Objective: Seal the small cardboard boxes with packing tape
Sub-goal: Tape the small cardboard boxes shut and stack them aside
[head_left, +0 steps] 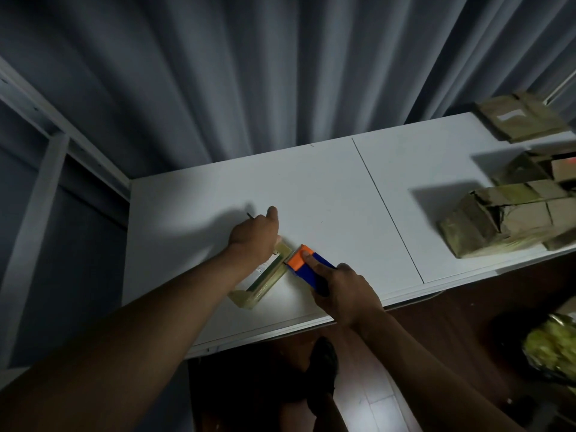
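My left hand point(255, 235) presses down on the small taped box point(260, 283), which lies flat on the white bench point(327, 194). My right hand point(343, 291) grips the orange-and-blue tape dispenser point(307, 260) just beside it. Sealed boxes point(505, 219) sit far right.

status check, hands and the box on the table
Right hand grips tape dispenser at the small box. Left hand rests on the box's far end. Other boxes piled far right, nothing in the way.
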